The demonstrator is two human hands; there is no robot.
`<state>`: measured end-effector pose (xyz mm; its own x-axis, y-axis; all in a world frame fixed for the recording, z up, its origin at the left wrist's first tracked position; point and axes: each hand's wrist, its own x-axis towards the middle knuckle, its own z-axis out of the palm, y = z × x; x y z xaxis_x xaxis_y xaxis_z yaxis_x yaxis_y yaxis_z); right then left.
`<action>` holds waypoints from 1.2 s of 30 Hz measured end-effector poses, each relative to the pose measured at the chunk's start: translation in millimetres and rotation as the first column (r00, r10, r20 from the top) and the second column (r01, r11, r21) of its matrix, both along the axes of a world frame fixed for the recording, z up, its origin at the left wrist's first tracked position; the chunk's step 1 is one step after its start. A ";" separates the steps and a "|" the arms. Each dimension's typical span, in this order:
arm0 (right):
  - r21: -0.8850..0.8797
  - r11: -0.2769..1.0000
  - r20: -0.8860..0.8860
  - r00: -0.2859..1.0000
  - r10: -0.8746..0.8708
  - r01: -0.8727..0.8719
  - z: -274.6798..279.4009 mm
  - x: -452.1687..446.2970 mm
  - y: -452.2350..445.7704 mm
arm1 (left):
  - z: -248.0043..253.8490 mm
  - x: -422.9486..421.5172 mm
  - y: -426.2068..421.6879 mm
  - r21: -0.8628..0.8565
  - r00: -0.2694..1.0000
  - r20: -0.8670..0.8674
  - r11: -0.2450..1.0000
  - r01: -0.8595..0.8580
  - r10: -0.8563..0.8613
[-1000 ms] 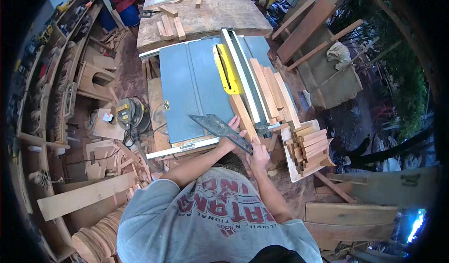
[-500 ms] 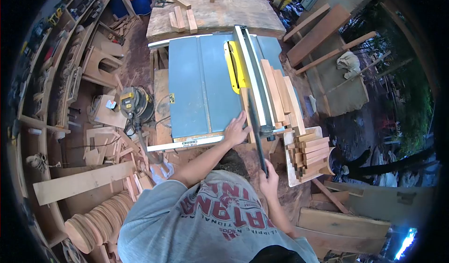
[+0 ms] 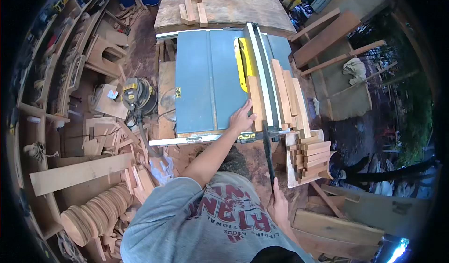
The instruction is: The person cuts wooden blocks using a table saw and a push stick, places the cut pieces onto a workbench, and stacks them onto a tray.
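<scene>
On the grey-blue table saw (image 3: 194,85), a wooden piece (image 3: 255,104) lies along the fence (image 3: 264,76), its far end by the yellow insert plate (image 3: 242,66). My left hand (image 3: 242,118) rests on the saw table near the front edge, fingers stretched out and touching the left side of that piece. My right hand (image 3: 278,201), low and close to my body, is closed around the lower end of a long black push stick (image 3: 268,153). The stick's far tip is at the near end of the wooden piece.
Long wooden strips (image 3: 285,92) lie right of the fence. A white tray (image 3: 293,169) holds stacked blocks at the right. Behind the saw is a plywood table (image 3: 224,12) with a few blocks. A black-and-yellow power tool (image 3: 138,94) and offcuts are at the left.
My right hand has drawn the push stick back toward my body, its tip shifting from over the wooden piece to its near end. My left hand stays beside the piece. The camera view has shifted slightly.
</scene>
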<state>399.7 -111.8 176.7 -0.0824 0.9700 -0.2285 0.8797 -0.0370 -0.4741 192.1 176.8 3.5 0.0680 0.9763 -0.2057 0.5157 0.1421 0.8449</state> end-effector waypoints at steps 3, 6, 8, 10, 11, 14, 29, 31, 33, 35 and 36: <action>-0.011 1.000 0.029 0.999 -0.017 0.018 -7.3 -5.3 7.7 | -0.3 0.3 1.2 0.001 0.999 0.034 0.999 -0.034 0.034; 0.009 1.000 0.032 0.999 -0.022 0.021 -18.9 -9.9 17.1 | 1.8 1.9 -2.0 0.036 0.993 0.048 0.994 -0.105 0.103; 0.035 0.999 0.030 0.999 -0.027 0.026 -19.7 -14.2 25.2 | 10.4 1.1 -3.8 -0.025 0.975 0.156 0.987 -0.160 0.161; 0.009 0.999 0.013 0.999 -0.049 0.049 -19.2 -18.8 34.0 | 3.4 2.6 -0.8 0.024 0.972 0.146 0.982 -0.189 0.184; 0.011 0.999 0.015 0.999 -0.046 0.046 -16.7 -21.1 38.8 | 0.6 3.2 2.0 0.072 0.968 0.136 0.973 -0.220 0.209; -0.001 0.999 0.014 0.999 -0.040 0.040 -12.0 -26.9 48.9 | -6.4 3.2 6.0 0.082 0.960 0.162 0.967 -0.242 0.227; -0.015 0.999 0.024 0.999 -0.032 0.033 -10.8 -50.6 107.8 | -19.4 -7.2 13.8 0.122 0.995 0.093 0.992 -0.039 0.027; -0.071 0.996 0.032 0.998 -0.053 0.055 -12.8 -55.4 116.8 | -18.5 -9.7 12.1 0.124 0.995 0.103 0.992 -0.022 0.009; -0.063 0.997 0.037 0.998 -0.051 0.053 -24.3 -53.6 123.6 | -17.0 -11.1 9.6 0.119 0.993 0.116 0.993 -0.012 -0.002; -0.047 0.998 0.041 0.998 -0.048 0.049 -27.2 -53.6 131.9 | -11.8 -12.2 13.9 0.103 0.995 0.098 0.995 -0.003 -0.007; -0.064 0.997 0.055 0.997 -0.049 0.052 -22.5 -57.5 136.6 | -10.1 -13.6 17.7 0.105 0.995 0.100 0.994 -0.007 -0.004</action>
